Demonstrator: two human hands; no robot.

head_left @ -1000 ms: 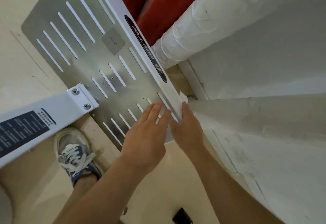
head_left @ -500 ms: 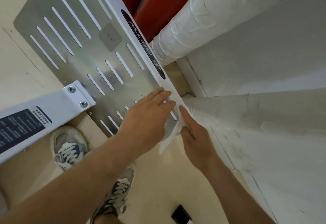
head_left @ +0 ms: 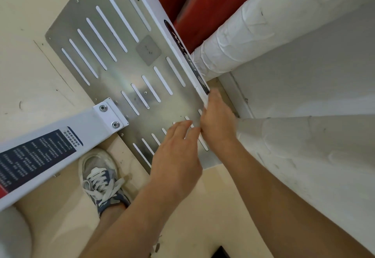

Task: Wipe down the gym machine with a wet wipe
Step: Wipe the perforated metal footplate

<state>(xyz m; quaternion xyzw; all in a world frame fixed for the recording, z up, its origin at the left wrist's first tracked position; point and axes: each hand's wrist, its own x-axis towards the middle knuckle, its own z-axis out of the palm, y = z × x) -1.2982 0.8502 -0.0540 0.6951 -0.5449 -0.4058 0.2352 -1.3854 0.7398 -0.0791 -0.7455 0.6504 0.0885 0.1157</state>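
Note:
The gym machine's slotted metal plate [head_left: 121,54] fills the upper left. A white rim [head_left: 154,14] with a black logo strip runs along its right edge. My left hand [head_left: 178,156] lies flat on the plate's near corner with its fingers straight. My right hand [head_left: 217,123] is curled over the white rim just beside it, and the two hands touch. A small white piece that looks like the wet wipe [head_left: 204,99] shows at my right fingertips on the rim; the rest of it is hidden under that hand.
A white machine arm [head_left: 60,140] with a dark printed label bolts onto the plate at the left. Red pads [head_left: 203,3] and a white wrapped pipe [head_left: 253,24] stand behind the rim. A white wall [head_left: 304,75] is close on the right. My shoe [head_left: 101,176] is on the floor below.
My right hand has moved up from below the plate's corner onto the white rim, and it now covers the wipe that hung loose. My left hand slid back toward the near corner.

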